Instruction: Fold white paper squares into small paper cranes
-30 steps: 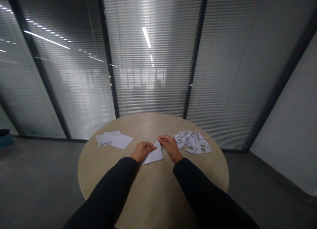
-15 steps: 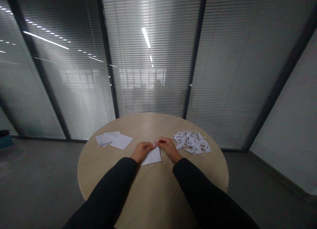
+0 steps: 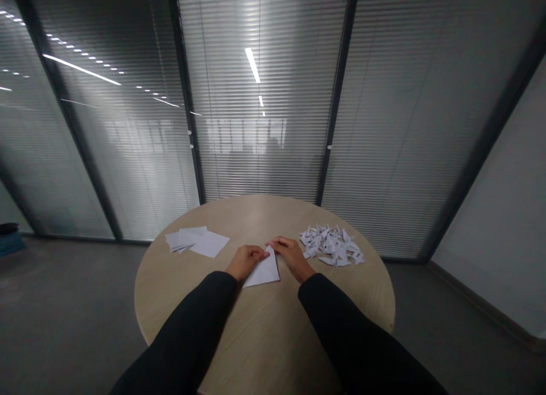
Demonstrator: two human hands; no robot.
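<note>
A round table [image 3: 256, 338] lies beneath the grip; right of it sits a pile of folded paper pieces [image 3: 333, 245], left of it some loose sheets [image 3: 209, 245]. Between the two hands is a paper [image 3: 262, 271], its pointed end away from the person. The left hand [image 3: 245, 262] pinches its left edge; the right hand's [image 3: 293, 256] fingertips are at the point, but whether pinching I cannot tell. Half a second ago fingertips met over that point; now it shows, suggesting the fold is still being worked.
</note>
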